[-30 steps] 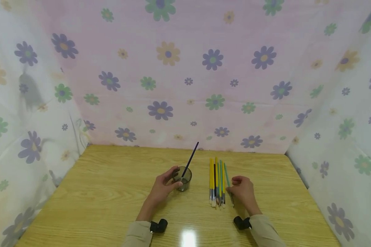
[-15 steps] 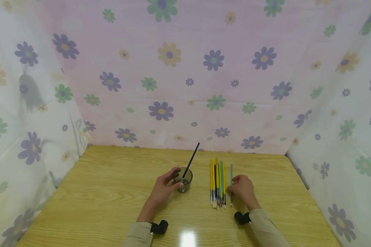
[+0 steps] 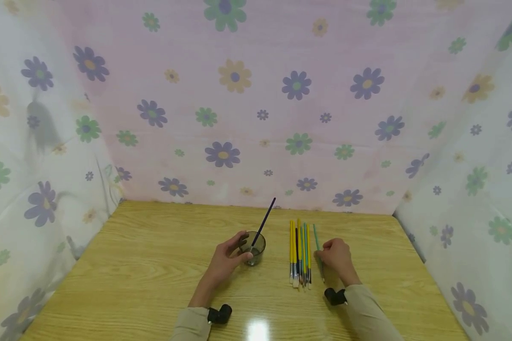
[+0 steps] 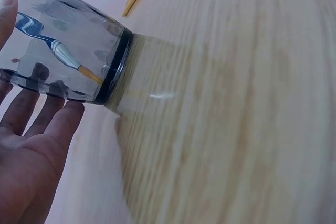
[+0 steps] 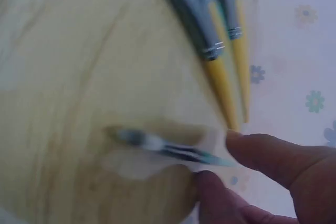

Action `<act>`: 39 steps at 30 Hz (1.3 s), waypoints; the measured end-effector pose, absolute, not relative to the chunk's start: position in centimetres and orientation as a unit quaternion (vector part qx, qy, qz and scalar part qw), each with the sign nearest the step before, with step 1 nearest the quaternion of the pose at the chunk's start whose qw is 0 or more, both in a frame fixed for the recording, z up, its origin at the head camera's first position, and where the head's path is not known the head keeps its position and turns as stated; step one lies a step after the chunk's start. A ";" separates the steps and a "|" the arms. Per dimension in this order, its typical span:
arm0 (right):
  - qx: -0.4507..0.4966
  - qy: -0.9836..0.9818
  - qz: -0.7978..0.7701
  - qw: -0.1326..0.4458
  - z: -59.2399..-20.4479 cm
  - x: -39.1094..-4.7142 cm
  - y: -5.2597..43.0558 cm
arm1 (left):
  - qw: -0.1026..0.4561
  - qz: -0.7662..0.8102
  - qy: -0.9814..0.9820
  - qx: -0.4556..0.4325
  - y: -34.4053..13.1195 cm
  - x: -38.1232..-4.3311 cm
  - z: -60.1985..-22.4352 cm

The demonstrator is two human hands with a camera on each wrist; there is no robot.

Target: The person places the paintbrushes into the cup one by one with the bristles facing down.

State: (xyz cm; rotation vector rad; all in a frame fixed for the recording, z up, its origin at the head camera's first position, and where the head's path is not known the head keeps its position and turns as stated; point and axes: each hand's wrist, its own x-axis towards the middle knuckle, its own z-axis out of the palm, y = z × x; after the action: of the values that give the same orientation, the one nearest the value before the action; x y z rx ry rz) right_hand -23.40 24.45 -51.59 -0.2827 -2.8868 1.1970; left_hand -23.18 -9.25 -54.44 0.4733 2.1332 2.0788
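Observation:
My left hand grips a clear, dark-tinted drinking glass from its left side, thumb near the front. Inside leans a paintbrush with a dark purple handle; the left wrist view shows its tan bristle tip down by the thick base. To the right, my right hand pinches a thin paintbrush with a green handle between thumb and fingers. In the right wrist view, this paintbrush is blurred, its bristles pointing away from the thumb.
Beside the right hand lies a row of several paintbrushes with yellow, green and dark handles, bristles toward me. All this is on a wood-grain table. Flowered cloth hangs at the back and both sides.
The green paintbrush swung from a slant to nearly straight, then back to a slant, a little to the right of where it was. The left hand and the glass hold their place.

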 end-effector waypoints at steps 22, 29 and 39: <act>-0.117 -0.926 0.359 -0.014 -51.5 -25.4 24.8 | 0.071 0.688 0.701 0.175 -9.5 -23.3 -54.3; -0.129 -0.882 0.451 -0.041 -52.2 -25.1 26.0 | 0.074 0.691 0.696 0.180 -9.6 -23.1 -54.5; -0.121 -0.795 0.588 -0.084 -52.4 -24.8 28.0 | 0.073 0.693 0.694 0.180 -9.5 -23.1 -54.3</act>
State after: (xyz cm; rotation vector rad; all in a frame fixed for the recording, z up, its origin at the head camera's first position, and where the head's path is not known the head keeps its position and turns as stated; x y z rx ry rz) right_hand -24.83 28.01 -52.43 -0.4023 -2.6414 1.9522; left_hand -23.06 -9.52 -54.25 0.5417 2.0833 2.0824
